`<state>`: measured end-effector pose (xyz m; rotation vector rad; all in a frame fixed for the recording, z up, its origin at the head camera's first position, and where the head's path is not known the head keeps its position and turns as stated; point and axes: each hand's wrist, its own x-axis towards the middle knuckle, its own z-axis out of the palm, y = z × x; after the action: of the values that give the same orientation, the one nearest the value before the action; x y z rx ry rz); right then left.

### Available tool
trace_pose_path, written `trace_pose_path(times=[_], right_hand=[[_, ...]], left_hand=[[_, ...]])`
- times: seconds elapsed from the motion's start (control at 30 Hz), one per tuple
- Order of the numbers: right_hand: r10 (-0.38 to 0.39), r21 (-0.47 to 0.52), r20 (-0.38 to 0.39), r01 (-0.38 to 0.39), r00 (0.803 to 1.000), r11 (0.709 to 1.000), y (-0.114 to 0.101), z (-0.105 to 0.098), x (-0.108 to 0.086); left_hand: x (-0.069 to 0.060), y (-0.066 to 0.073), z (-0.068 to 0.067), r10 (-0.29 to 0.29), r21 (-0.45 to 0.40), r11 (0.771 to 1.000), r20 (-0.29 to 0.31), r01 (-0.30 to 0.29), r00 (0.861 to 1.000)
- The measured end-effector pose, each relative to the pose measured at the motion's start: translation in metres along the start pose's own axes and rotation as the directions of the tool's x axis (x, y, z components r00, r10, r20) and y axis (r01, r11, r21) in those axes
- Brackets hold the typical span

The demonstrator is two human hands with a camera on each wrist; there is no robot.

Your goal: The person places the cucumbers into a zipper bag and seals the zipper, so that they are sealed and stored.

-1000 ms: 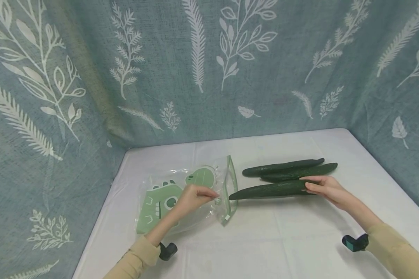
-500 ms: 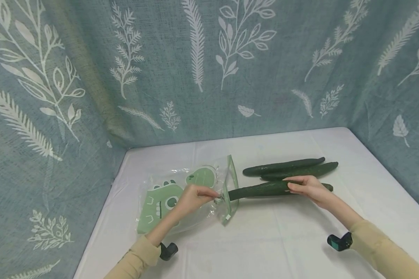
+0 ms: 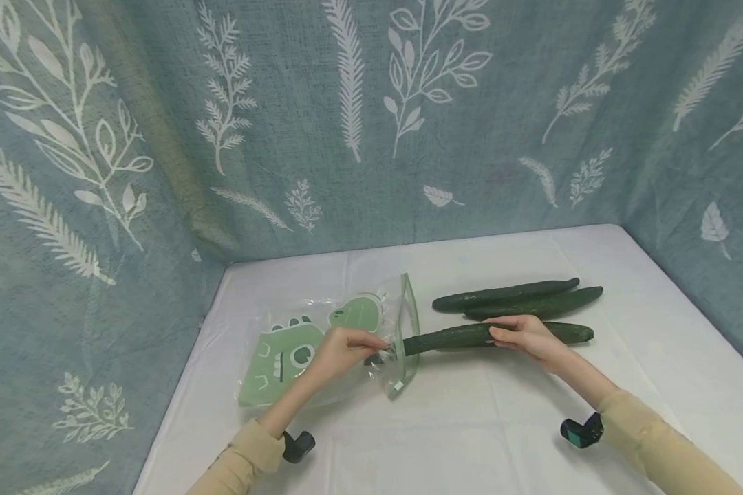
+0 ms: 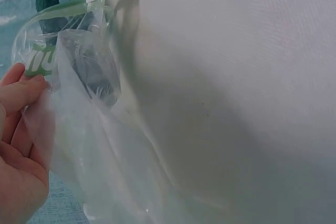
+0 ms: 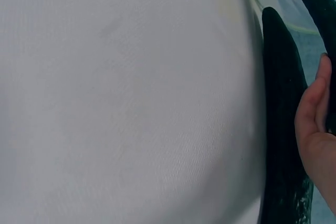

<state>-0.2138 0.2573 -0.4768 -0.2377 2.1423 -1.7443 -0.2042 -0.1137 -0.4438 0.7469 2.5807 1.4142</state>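
A clear zip bag (image 3: 291, 347) with a green cartoon print lies at the left of the table, its green-edged mouth (image 4: 55, 10) facing right. My left hand (image 3: 345, 349) pinches the bag near its mouth. My right hand (image 3: 526, 338) grips a dark green cucumber (image 3: 448, 338) round its middle. The tip of this cucumber is inside the bag's mouth, seen dimly through the plastic. Just below the held cucumber, another cucumber (image 5: 286, 119) lies on the table, partly covered by the right hand in the head view.
Two more cucumbers, one at the back (image 3: 504, 295) and one in front of it (image 3: 547, 302), lie side by side behind the right hand. A white cloth covers the table (image 3: 446, 433). Patterned blue-green curtains (image 3: 322, 124) hang behind and at both sides.
My right hand has moved left with the cucumber, whose tip has passed from outside the bag's mouth into it. The left hand has stayed nearly still on the bag.
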Motion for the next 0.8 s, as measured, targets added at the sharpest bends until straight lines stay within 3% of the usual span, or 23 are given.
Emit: trace_pose_path(times=[0.07, 0.33, 0.5, 0.8], right_hand=[[-0.013, 0.0, 0.006, 0.013, 1.0, 1.0, 0.0, 0.002, 0.0], [0.06, 0.036, -0.012, -0.059, 0.998, 0.998, -0.006, 0.01, 0.003], [0.085, 0.114, -0.017, -0.082, 0.996, 0.99, -0.009, 0.017, 0.003], [0.102, 0.154, 0.02, -0.104, 0.995, 0.983, -0.006, 0.051, 0.013]], left_hand=[[0.0, -0.001, 0.0, 0.002, -0.002, 1.0, -0.005, -0.002, 1.0], [-0.001, -0.003, -0.001, 0.016, 0.008, 1.0, -0.019, -0.016, 1.0], [0.001, 0.0, -0.001, -0.003, -0.03, 1.0, -0.034, 0.002, 0.999], [0.003, -0.004, 0.004, 0.006, -0.074, 0.997, -0.031, -0.008, 1.0]])
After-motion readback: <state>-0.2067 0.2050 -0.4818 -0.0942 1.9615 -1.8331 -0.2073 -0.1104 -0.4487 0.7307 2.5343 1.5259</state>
